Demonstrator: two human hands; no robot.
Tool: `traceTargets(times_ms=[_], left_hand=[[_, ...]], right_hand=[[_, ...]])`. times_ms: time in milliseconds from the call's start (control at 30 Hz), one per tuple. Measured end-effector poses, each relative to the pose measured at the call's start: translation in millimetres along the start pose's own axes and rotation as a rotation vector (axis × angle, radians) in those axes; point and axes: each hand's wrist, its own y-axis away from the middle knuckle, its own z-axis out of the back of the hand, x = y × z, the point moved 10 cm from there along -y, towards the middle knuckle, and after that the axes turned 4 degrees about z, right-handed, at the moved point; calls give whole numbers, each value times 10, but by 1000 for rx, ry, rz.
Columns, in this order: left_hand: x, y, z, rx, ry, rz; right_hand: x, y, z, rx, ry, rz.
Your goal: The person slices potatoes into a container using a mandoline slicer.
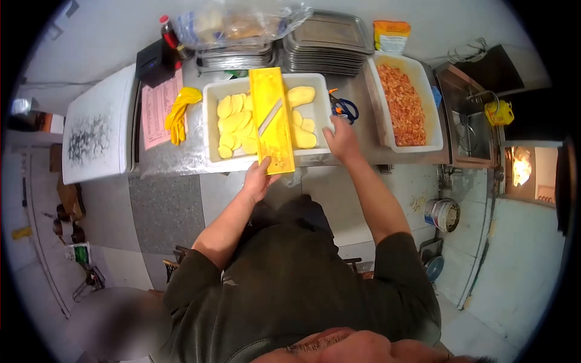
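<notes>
My left hand (pixel 258 182) is closed around the near end of a yellow mandoline slicer (pixel 279 145) with a slanted metal blade. The slicer lies across a white tub (pixel 210 145), over both long sides. Potato slices (pixel 233 124) are heaped in the tub to the left of the slicer. On its right lie a peeled potato (pixel 301 95) and a few more potato pieces (pixel 304 139). My right hand (pixel 342 138) is at the tub's right rim, thumb and fingers apart, with nothing visible in it; whether it touches the rim is unclear. Scissors (pixel 346 110) with blue handles lie just beyond it.
A second white tub (pixel 433 136) of chopped raw meat (pixel 402 106) stands to the right, before a sink (pixel 469 124). Stacked metal trays (pixel 328 42) line the back. Yellow gloves (pixel 179 118) lie on a pink sheet (pixel 158 127) at the left, near a white lidded appliance (pixel 100 121).
</notes>
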Motion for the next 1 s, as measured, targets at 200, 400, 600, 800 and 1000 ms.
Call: traceTargets(times_ms=[200, 400, 600, 800, 1000], left_hand=[[-189, 208, -17, -20, -20, -8], [-710, 578, 135, -71, -85, -117], [-983, 1062, 465, -153, -90, -234], [-719, 1184, 677, -262, -54, -263], [-507, 1218, 642, -289, 53, -300]], right_hand=[[237, -867, -903, 367, 111, 93], [492, -947, -1244, 347, 61, 228], [835, -962, -1526, 525, -44, 423], [801, -658, -1543, 643, 135, 615], [314, -1238, -1323, 590, 156, 473]])
